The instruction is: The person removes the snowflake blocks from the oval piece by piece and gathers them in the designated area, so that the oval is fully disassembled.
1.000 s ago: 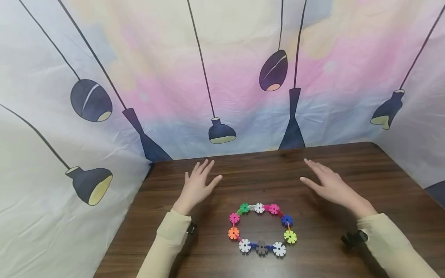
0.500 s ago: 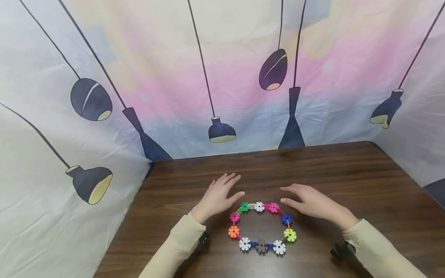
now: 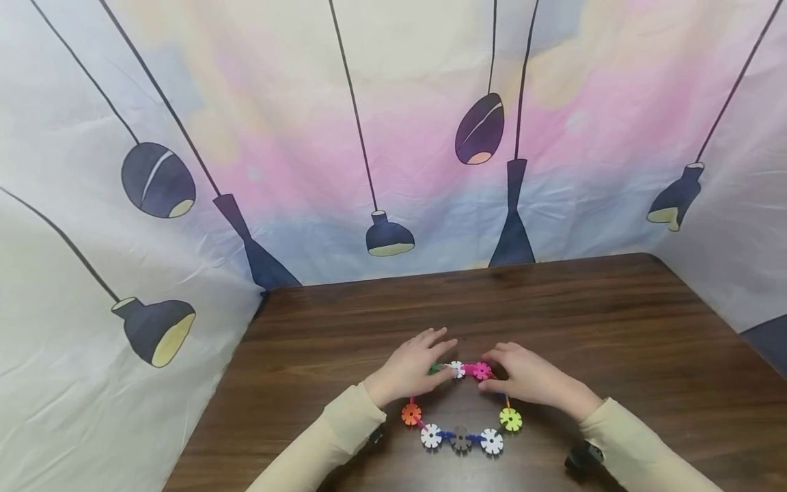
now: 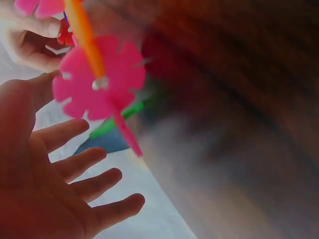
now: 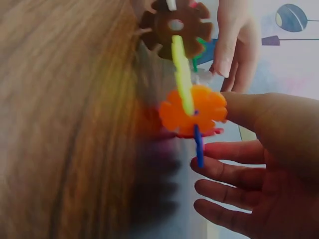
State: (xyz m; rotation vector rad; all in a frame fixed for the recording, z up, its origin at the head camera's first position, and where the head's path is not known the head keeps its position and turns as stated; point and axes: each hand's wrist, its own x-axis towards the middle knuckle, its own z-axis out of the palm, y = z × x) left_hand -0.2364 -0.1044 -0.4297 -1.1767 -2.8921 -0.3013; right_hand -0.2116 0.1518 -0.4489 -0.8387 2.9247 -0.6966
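Note:
A closed ring of slotted snowflake discs lies on the table; a yellow disc [image 3: 510, 419] and an orange disc [image 3: 411, 414] show at its sides. My left hand [image 3: 406, 369] reaches over the ring's far left, partly covering the green disc, its thumb tip overlapping a white disc [image 3: 456, 370] in the head view. In the left wrist view its fingers are spread beside a pink disc [image 4: 117, 62]. My right hand [image 3: 531, 374] is at the far right corner, thumb and forefinger apart around the pink disc [image 3: 482, 371] and a red disc [image 5: 192, 134]. It hides the blue disc.
The dark wooden table [image 3: 344, 314] extends behind the ring to a fabric backdrop [image 3: 430, 184] printed with hanging lamps. Two white discs and a grey disc [image 3: 461, 439] form the ring's near side. A black wrist camera [image 3: 583, 459] sits under the right sleeve.
Both hands have come inward and nearer from the far part of the table, from wide apart to the ring's far side. The ring has stayed in place.

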